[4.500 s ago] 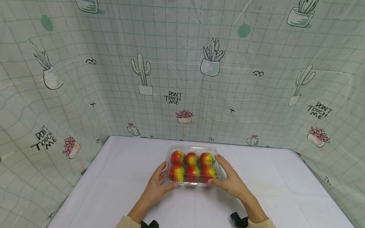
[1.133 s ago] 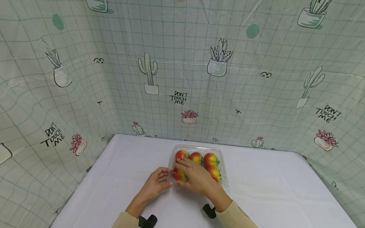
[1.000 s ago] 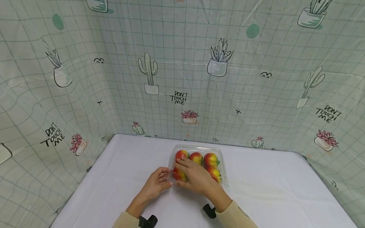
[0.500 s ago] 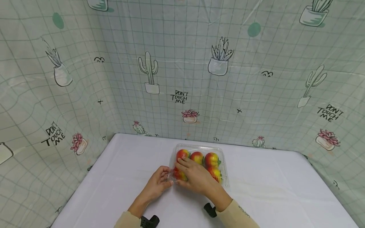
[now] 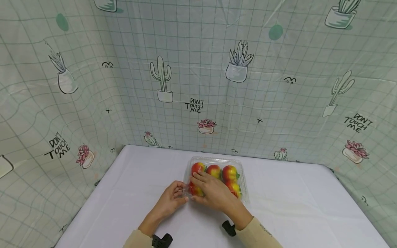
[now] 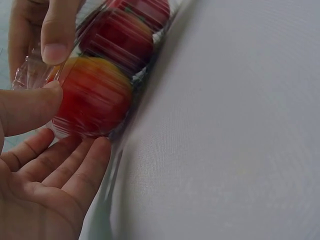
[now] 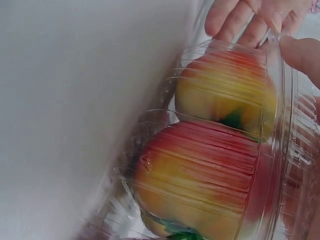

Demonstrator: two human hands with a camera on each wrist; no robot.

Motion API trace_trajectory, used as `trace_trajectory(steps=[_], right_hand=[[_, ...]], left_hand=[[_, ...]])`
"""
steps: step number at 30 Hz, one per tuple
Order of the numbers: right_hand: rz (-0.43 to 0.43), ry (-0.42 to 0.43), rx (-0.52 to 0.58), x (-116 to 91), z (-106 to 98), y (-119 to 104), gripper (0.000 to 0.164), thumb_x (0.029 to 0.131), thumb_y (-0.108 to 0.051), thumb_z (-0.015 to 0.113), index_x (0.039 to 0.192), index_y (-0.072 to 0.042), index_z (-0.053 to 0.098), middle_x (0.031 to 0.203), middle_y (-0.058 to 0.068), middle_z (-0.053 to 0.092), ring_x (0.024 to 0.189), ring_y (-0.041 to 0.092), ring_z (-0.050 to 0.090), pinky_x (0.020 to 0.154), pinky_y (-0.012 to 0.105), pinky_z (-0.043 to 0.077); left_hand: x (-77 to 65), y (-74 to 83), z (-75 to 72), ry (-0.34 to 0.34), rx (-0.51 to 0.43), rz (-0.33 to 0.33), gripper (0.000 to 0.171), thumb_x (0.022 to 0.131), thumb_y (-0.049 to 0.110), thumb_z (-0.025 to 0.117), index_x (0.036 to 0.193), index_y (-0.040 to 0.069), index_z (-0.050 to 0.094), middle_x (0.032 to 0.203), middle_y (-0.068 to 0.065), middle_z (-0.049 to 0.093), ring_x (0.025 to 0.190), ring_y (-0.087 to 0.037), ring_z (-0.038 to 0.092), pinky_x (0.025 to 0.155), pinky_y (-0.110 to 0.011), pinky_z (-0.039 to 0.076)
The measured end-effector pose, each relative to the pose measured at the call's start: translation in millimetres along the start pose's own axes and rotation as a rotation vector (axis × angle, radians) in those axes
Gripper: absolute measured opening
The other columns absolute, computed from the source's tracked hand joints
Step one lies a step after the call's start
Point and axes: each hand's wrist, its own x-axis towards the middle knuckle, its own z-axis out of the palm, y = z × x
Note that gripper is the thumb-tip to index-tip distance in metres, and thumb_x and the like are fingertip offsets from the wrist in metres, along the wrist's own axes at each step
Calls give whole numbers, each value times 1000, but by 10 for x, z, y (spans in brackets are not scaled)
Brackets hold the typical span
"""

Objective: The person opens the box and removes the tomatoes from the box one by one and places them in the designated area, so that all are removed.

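Note:
A clear plastic clamshell box sits on the white table, holding several red-and-yellow fruits with green leaves. My left hand is at its near left corner; in the left wrist view the thumb is on the rim and the fingers lie below, against the box's lower edge. My right hand reaches across the lid to that same corner. Its thumb is at the rim close to the left thumb, the other fingers over the lid. It hides part of the front row.
The white tablecloth spreads to both sides of the box. A pale checked curtain with printed cacti rises behind and beside the table. A black wrist mount shows by the left sleeve.
Since the earliest frame, my right hand has moved from the box's right side across the lid to its left corner. My left hand stayed at the left side. The last second shows almost no movement.

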Motion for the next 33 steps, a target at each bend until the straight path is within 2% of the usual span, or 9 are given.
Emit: trace_trajectory(steps=[5, 14, 21, 33], right_hand=[[-10, 23, 4, 1, -4, 12, 65, 83, -49, 69, 136, -14, 54, 140, 6, 51, 132, 27, 43, 103, 41, 41], [21, -5, 3, -10, -38, 19, 66, 84, -50, 67, 139, -16, 52, 142, 5, 48, 134, 26, 40, 105, 42, 39], [1, 0, -3, -3, -42, 31, 69, 81, -49, 71, 138, -16, 52, 142, 5, 48, 134, 26, 40, 107, 42, 37], [-9, 12, -11, -39, -74, 22, 68, 79, -48, 74, 136, -16, 54, 141, 5, 49, 133, 25, 40, 109, 41, 34]], left_hand=[[9, 12, -6, -8, -6, -15, 39, 86, -3, 65, 119, -7, 46, 126, -25, 52, 113, -35, 55, 83, -23, 50], [24, 12, -10, -10, 10, -38, 40, 85, 0, 67, 118, -7, 46, 124, -22, 53, 112, -33, 55, 81, -23, 50], [15, 19, -34, -10, 26, -50, 41, 85, 3, 68, 119, -8, 47, 121, -20, 55, 113, -34, 55, 84, -25, 51], [13, 17, -80, -40, 49, -31, 53, 85, 7, 70, 128, -9, 44, 123, -23, 55, 114, -34, 54, 95, -34, 48]])
